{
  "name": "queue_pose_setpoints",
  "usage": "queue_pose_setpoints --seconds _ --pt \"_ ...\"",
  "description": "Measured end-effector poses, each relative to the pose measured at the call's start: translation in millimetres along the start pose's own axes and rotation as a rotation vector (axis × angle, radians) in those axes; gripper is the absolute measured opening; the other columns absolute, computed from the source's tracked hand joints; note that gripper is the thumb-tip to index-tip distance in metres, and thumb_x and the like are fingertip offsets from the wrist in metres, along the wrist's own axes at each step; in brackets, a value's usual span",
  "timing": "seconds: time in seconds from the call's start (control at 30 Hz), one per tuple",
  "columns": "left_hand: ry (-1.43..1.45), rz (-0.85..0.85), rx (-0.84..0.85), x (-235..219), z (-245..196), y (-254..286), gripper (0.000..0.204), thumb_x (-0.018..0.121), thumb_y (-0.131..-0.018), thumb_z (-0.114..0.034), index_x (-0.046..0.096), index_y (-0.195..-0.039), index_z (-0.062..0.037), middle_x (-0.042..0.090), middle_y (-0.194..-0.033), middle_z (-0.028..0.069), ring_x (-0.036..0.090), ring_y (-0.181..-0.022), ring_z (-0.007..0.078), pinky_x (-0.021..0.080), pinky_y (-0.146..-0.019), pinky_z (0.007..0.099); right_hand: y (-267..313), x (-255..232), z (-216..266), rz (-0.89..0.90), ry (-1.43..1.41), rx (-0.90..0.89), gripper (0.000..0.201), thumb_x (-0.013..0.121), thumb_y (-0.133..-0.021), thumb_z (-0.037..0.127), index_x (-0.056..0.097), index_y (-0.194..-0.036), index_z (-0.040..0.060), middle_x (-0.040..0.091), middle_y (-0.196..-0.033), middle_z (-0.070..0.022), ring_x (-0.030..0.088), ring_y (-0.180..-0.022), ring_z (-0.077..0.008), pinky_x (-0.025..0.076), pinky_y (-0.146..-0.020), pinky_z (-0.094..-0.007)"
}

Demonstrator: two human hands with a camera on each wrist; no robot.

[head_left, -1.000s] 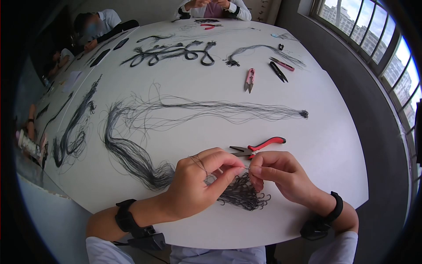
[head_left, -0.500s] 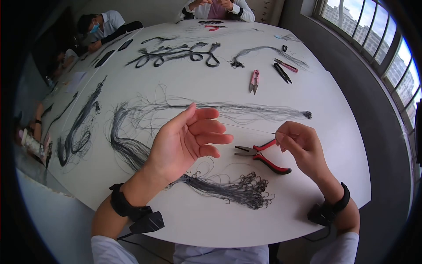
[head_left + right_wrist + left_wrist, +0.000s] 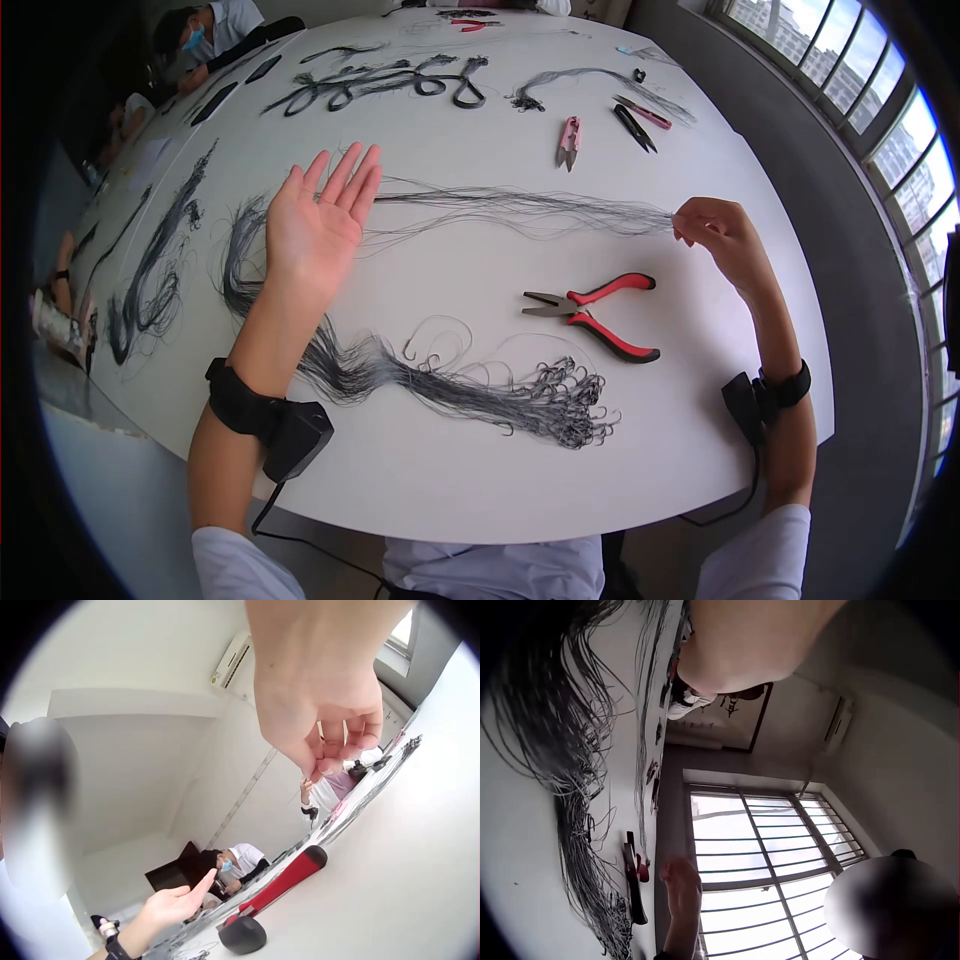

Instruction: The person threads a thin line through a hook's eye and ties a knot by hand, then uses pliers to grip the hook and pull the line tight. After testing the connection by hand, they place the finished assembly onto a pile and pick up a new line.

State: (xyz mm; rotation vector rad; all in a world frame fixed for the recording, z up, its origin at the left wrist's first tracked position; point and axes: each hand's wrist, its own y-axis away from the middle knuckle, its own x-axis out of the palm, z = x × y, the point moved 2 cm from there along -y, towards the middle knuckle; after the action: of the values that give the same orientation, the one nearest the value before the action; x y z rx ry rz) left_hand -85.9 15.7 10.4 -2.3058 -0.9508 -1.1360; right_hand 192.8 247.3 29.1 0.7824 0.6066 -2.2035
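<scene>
In the head view my left hand (image 3: 318, 225) is raised palm up with straight fingers, holding nothing, over the left part of a spread of thin dark fishing line (image 3: 520, 205). My right hand (image 3: 728, 240) is over the right end of that spread, its thumb and forefinger pinched together on the end of a fine line. In the right wrist view these fingertips (image 3: 321, 771) meet above the table. Below lies a thick bundle of fishing line (image 3: 440, 390) ending in a cluster of dark fish hooks (image 3: 578, 405). Red-handled pliers (image 3: 590, 305) lie open between the hands.
Farther back lie pink thread snips (image 3: 569, 143), black snips (image 3: 635, 130), looped line bundles (image 3: 430, 85) and another hook bundle (image 3: 530, 95). More line (image 3: 160, 250) lies at the left. Other people sit around the white table (image 3: 480, 490); a barred window is at the right.
From close together above the hooks, my hands have spread apart. The left went up and left, its fingers opening out; the right went up and right, still pinching. The pliers show fully now.
</scene>
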Motion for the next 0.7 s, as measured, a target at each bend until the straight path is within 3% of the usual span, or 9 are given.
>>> queue_pose_setpoints --seconds 0.07,0.2,0.4,0.47,0.5,0.57,0.7 --pt "0.079 -0.240 0.037 -13 -3 -5 0.061 0.038 -0.095 -0.029 0.008 -0.138 0.0016 0.027 -0.138 0.0250 0.032 -0.127 0.0402 0.032 -0.106 0.0433 -4 1 -12 0.032 0.029 0.026 0.018 0.058 -0.083 0.014 0.063 -0.075 -0.0006 0.060 -0.067 -0.0030 0.051 -0.063 -0.0096 0.041 -0.061 -0.0226" --pt "0.090 -0.338 0.089 -24 -12 -11 0.075 0.052 -0.089 -0.031 0.006 -0.138 0.0014 0.026 -0.137 0.0273 0.033 -0.126 0.0416 0.031 -0.105 0.0444 -10 -7 -32 -0.033 0.117 0.122 0.019 0.060 -0.081 0.017 0.066 -0.075 -0.0001 0.060 -0.064 -0.0038 0.054 -0.065 -0.0113 0.042 -0.062 -0.0258" --pt "0.030 -0.185 0.046 -9 -9 1 0.072 0.054 -0.088 -0.031 0.012 -0.135 0.0043 0.031 -0.133 0.0304 0.036 -0.124 0.0413 0.032 -0.104 0.0433 -13 -21 -52 -0.079 0.176 0.281 0.023 0.063 -0.077 0.022 0.067 -0.072 -0.0007 0.059 -0.063 -0.0045 0.052 -0.062 -0.0115 0.038 -0.058 -0.0253" --pt "-0.112 -0.086 -0.067 7 -3 13 0.064 0.049 -0.089 -0.035 0.021 -0.130 0.0065 0.043 -0.124 0.0271 0.049 -0.113 0.0359 0.040 -0.098 0.0397 -11 -22 -49 -0.085 0.168 0.312 0.024 0.064 -0.077 0.022 0.067 -0.072 -0.0011 0.058 -0.062 -0.0043 0.051 -0.061 -0.0111 0.038 -0.057 -0.0248" --pt "-0.112 -0.086 -0.067 14 -2 18 0.064 0.049 -0.089 -0.035 0.021 -0.130 0.0065 0.043 -0.124 0.0271 0.049 -0.113 0.0359 0.040 -0.098 0.0397 -10 -22 -49 -0.091 0.158 0.342 0.025 0.064 -0.077 0.023 0.067 -0.072 -0.0016 0.057 -0.062 -0.0042 0.050 -0.060 -0.0107 0.037 -0.056 -0.0243" --pt "-0.255 -0.035 -0.234 26 5 29 0.052 0.046 -0.090 -0.036 0.037 -0.122 0.0044 0.055 -0.111 0.0209 0.057 -0.101 0.0301 0.046 -0.087 0.0355 -11 -24 -54 -0.092 0.145 0.361 0.025 0.064 -0.077 0.023 0.067 -0.073 -0.0016 0.057 -0.062 -0.0040 0.050 -0.059 -0.0102 0.036 -0.055 -0.0235" --pt "-0.395 0.046 -0.341 35 11 41 0.044 0.045 -0.090 -0.037 0.049 -0.111 0.0018 0.061 -0.100 0.0149 0.061 -0.090 0.0248 0.047 -0.076 0.0321 -12 -28 -63 -0.090 0.096 0.364 0.024 0.065 -0.077 0.023 0.067 -0.074 -0.0006 0.058 -0.062 -0.0035 0.049 -0.058 -0.0092 0.036 -0.054 -0.0221"
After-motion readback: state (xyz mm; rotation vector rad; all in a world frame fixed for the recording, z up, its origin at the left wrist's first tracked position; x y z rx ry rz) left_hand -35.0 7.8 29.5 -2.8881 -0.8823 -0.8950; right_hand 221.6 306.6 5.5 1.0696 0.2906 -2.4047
